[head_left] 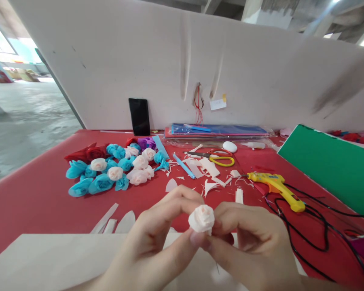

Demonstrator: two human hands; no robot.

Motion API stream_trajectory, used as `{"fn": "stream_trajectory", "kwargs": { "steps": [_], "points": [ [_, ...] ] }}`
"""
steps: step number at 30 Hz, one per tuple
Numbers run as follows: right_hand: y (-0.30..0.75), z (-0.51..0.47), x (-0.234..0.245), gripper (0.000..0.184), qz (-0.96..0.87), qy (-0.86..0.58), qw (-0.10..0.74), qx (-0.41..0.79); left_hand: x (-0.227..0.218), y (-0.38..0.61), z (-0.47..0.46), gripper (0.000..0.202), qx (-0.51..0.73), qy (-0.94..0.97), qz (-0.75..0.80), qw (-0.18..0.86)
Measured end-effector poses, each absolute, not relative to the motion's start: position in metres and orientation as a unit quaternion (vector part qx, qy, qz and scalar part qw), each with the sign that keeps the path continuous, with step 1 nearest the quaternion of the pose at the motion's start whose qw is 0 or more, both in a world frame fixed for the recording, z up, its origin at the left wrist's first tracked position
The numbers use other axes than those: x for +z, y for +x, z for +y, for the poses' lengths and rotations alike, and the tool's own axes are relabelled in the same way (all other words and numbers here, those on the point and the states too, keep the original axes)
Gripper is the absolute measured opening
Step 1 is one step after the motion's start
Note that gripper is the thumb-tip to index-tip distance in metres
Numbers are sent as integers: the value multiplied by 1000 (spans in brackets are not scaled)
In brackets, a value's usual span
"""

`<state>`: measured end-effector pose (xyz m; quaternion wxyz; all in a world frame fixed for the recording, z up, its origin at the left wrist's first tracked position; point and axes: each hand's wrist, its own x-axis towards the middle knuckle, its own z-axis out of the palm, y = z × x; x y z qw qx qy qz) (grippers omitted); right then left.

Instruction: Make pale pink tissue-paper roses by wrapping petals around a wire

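Observation:
Between my two hands, close to the camera, is a small pale pink paper rose (202, 218) with layered petals. The fingertips of my left hand (165, 238) pinch it from the left, thumb beneath the bloom. On the other side my right hand (251, 238) closes thumb and fingers on its base. A thin dark stem shows below my right thumb. A sheet of pale paper (60, 256) lies under both hands on the red table (42, 202). Several cut petals (125, 222) rest beyond the sheet's edge.
Finished blue, white, red and purple paper flowers (115, 163) are piled at left. Paper scraps, yellow-handled scissors (223, 161) and a blue pen (184, 165) lie mid-table. A yellow glue gun (277, 186) with a black cord sits at right near a green board (330, 169). A phone (139, 117) leans behind.

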<state>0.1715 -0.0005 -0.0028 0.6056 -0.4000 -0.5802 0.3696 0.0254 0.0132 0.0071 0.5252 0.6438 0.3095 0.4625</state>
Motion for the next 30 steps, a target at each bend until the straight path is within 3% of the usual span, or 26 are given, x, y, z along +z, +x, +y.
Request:
{"fn": "stream_trajectory", "kwargs": {
  "steps": [4,12,30],
  "points": [
    [171,-3,-4,34,-570,-406,603,383,5,24,12,11,450,648,301,536],
    [173,-10,14,31,-532,-462,545,454,7,23,11,18,444,648,301,541],
    [172,-7,-10,27,-656,-395,613,195,9,24,9,10,446,660,295,528]
  ]
}}
